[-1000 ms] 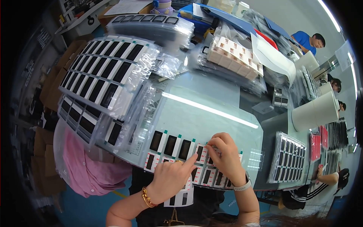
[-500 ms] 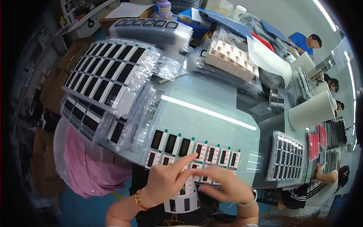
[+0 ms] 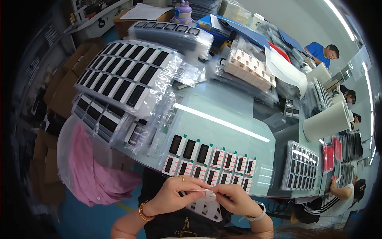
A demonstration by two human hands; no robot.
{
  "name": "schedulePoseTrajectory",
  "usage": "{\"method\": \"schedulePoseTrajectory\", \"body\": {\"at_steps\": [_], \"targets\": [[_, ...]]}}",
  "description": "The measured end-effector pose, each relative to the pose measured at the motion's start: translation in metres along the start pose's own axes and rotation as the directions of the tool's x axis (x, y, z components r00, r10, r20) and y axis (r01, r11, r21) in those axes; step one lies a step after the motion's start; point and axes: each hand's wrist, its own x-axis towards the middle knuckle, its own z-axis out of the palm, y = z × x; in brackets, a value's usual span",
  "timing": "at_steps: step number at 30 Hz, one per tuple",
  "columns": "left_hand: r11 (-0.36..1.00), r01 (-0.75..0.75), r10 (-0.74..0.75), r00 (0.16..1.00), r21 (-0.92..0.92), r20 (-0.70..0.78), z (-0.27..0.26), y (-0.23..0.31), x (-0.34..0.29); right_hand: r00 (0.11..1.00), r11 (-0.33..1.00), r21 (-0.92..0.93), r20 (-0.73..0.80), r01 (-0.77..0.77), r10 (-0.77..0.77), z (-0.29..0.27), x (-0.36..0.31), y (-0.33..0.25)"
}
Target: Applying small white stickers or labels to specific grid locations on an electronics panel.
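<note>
Left hand (image 3: 174, 194) and right hand (image 3: 235, 199) both pinch the upper part of a white windowed sheet (image 3: 207, 210), fingers closed; exact contact under the fingertips hidden. Sheet hangs just off the near edge of the bench (image 3: 195, 129), below the rows of display modules (image 3: 204, 153). Looks very light, thin, floppy; probably sticky on one side, easily creased or torn at narrow strips. Best held by edges or corners, lightly.
</note>
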Motion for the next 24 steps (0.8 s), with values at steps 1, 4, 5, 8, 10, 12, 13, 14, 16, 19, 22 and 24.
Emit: {"method": "schedulePoseTrajectory", "body": {"at_steps": [1,4,5,8,10,12,13,14,16,19,22,24], "targets": [[0.999,0.031,-0.031,0.999,-0.028,0.017,-0.001,-0.001,-0.002,0.999,1.000,-0.013,0.040,-0.019,0.019,-0.001,0.001,0.001],[0.996,0.041,-0.038,0.999,-0.081,0.036,-0.006,0.002,-0.003,1.000,1.000,0.013,0.023,0.010,-0.010,-0.004,0.008,-0.002],[0.994,0.021,-0.016,0.999,-0.104,0.042,-0.008,0.003,-0.003,1.000,1.000,0.006,0.023,0.012,-0.012,-0.004,0.010,-0.004],[0.992,0.000,0.005,0.999,-0.124,0.038,-0.007,-0.003,-0.007,0.995,0.995,-0.099,0.099,0.014,-0.004,-0.003,0.016,-0.005],[0.994,0.025,-0.022,0.999,-0.105,0.034,-0.010,0.001,-0.008,0.996,0.987,-0.145,0.074,0.066,-0.056,0.000,0.020,-0.004],[0.995,0.052,-0.049,0.998,-0.087,0.031,-0.011,0.001,-0.009,0.991,0.984,-0.122,-0.015,0.130,-0.133,-0.002,0.024,-0.013],[0.999,0.015,-0.014,1.000,-0.035,0.009,-0.011,-0.001,-0.009,0.973,0.975,-0.102,-0.107,0.196,-0.206,-0.003,0.026,-0.018],[1.000,-0.021,0.021,1.000,0.018,-0.009,-0.011,-0.002,-0.009,0.973,0.980,-0.072,-0.124,0.188,-0.195,-0.001,0.027,-0.022],[0.999,0.019,-0.019,1.000,0.031,-0.002,-0.013,0.000,-0.010,0.978,0.980,-0.101,-0.101,0.171,-0.181,0.000,0.028,-0.029],[0.997,0.028,-0.028,1.000,0.068,0.001,-0.014,-0.001,-0.008,0.982,0.973,-0.166,-0.078,0.159,-0.174,0.001,0.032,-0.031],[0.994,0.015,-0.016,1.000,0.112,0.005,-0.019,-0.002,-0.006,0.982,0.969,-0.197,-0.089,0.146,-0.167,0.001,0.035,-0.032],[0.991,0.033,-0.035,0.999,0.132,0.015,-0.020,-0.003,-0.005,0.984,0.973,-0.191,-0.102,0.127,-0.148,0.001,0.039,-0.031]]}}
